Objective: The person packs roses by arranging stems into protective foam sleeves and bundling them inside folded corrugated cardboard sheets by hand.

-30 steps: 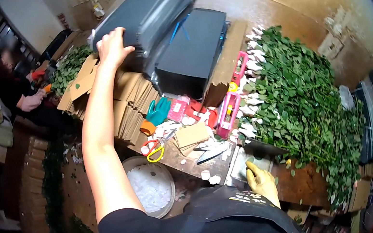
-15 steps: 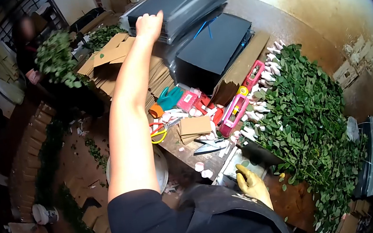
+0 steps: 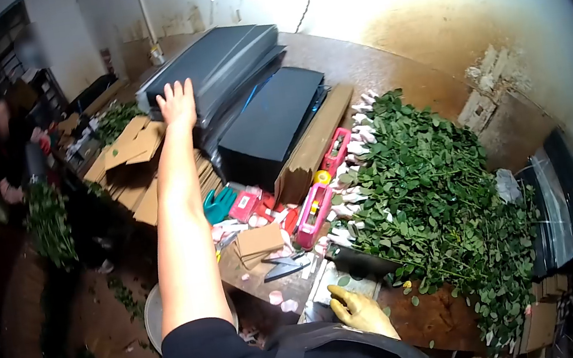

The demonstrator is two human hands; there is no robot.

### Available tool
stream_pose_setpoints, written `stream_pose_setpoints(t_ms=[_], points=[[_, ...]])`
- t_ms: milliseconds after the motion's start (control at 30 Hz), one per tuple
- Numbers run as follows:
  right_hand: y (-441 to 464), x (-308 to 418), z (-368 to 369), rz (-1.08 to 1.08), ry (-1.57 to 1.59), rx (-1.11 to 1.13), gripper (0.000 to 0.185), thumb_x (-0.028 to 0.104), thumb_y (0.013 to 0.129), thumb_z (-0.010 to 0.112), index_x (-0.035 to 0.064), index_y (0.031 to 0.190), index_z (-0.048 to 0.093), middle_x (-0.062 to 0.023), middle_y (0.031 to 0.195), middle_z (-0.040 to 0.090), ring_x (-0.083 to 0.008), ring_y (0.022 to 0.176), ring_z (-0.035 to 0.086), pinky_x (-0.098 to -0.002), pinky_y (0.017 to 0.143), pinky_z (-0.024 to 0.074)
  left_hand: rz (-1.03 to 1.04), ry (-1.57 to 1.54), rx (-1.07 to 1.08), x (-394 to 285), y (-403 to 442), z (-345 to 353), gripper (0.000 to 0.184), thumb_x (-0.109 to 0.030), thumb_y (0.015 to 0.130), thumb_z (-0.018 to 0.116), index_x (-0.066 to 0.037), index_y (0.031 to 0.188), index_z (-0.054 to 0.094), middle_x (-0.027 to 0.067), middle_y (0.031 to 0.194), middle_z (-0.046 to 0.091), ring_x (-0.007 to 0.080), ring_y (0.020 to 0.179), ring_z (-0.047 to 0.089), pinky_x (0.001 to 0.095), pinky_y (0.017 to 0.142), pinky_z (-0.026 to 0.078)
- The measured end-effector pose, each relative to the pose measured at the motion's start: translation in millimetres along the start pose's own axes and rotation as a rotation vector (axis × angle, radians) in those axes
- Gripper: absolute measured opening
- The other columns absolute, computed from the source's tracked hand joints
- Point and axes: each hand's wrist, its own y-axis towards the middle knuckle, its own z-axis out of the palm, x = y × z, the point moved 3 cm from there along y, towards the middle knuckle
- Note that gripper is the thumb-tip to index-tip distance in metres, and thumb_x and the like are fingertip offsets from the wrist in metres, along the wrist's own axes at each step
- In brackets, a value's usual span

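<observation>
My bare left hand (image 3: pixel 177 105) reaches forward with its fingers spread, over the near left corner of a stack of dark sheets in clear plastic (image 3: pixel 223 61). Whether the fingertips touch the stack I cannot tell. Beside it lies a second dark stack (image 3: pixel 273 117). In a yellow glove, my right hand (image 3: pixel 358 311) is held low, near a pale tray (image 3: pixel 326 289) at the table's front edge. Its fingers are apart and nothing shows in them. Just right of the tray, a big pile of leafy green stems (image 3: pixel 429 179) has white-wrapped ends pointing left.
Pink tape dispensers (image 3: pixel 314 214), a teal glove (image 3: pixel 217 206), small cardboard pieces (image 3: pixel 259 241) and a dark blade (image 3: pixel 285 267) lie mid-table. Folded cardboard (image 3: pixel 135 143) is at the left. Another person (image 3: pixel 8 148) stands far left beside a leafy bunch (image 3: pixel 50 224). A bucket (image 3: pixel 155 320) sits below my left arm.
My left hand's fingers have spread over the dark stack, where they looked more curled before. The view has shifted. The other person's leafy bunch has gone from raised to hanging lower.
</observation>
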Motion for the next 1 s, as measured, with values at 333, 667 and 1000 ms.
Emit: stream_pose_setpoints(t_ms=[333, 667, 1000], points=[[5, -13, 2, -0.049, 0.009, 0.017, 0.047, 0.037, 0.104, 0.057, 0.0087, 0.142, 0.059, -0.0238, 0.094, 0.074, -0.045, 0.091, 0.07, -0.0529, 0.084, 0.0555, 0.493, -0.177, -0.074, 37, 38, -33, 0.047, -0.015, 0.07, 0.088, -0.011, 0.107, 0.059, 0.0122, 0.125, 0.064, 0.0394, 0.119, 0.059, 0.0486, 0.098, 0.052], [0, -21, 8, -0.067, 0.007, -0.042, 0.047, 0.039, 0.105, 0.055, 0.0096, 0.142, 0.061, -0.023, 0.093, 0.073, -0.0426, 0.09, 0.07, -0.0518, 0.087, 0.0536, 0.475, -0.119, 0.081, 27, 36, -26, 0.036, -0.006, 0.096, 0.055, -0.008, 0.132, 0.054, 0.0169, 0.125, 0.062, 0.0395, 0.115, 0.06, 0.0504, 0.096, 0.05], [0, 22, -35, -0.042, 0.119, -0.229, 0.06, 0.038, 0.101, 0.064, 0.0066, 0.15, 0.052, -0.0236, 0.141, 0.062, -0.0395, 0.131, 0.059, -0.0461, 0.112, 0.0464, 0.504, -0.975, -0.346, -69, -18, -223, 0.042, -0.002, 0.093, 0.063, -0.007, 0.134, 0.06, 0.0089, 0.101, 0.066, 0.0216, 0.08, 0.064, 0.0343, 0.076, 0.056]])
